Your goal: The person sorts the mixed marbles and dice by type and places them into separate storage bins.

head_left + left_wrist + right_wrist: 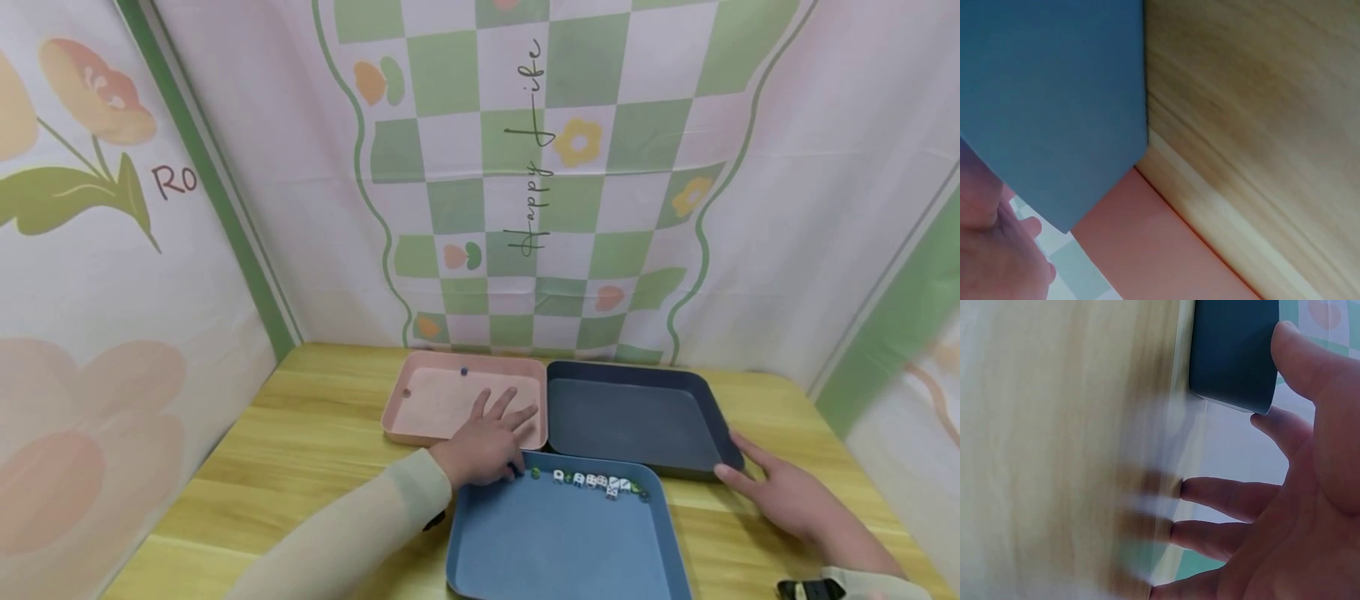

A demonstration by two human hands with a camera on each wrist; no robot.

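Note:
My left hand (pixel 483 446) spreads its fingers over the right part of a pink tray (pixel 431 357), with its thumb by the far left corner of a blue tray (pixel 562 550). Several white dice (pixel 592 481) and small green pieces (pixel 535 473) lie along the blue tray's far edge. Inside the pink tray are a small dark blue piece (pixel 464 372) and a small brownish one (pixel 407 393). At the near right corner of a dark navy tray (pixel 630 417), the thumb and forefinger of my right hand (pixel 787 496) touch the rim; its other fingers stretch out straight.
The trays stand against each other on a wood-grain table (pixel 300 450). A curtain with green and white checks (pixel 517 167) hangs right behind them, and printed fabric walls (pixel 112 333) close off both sides.

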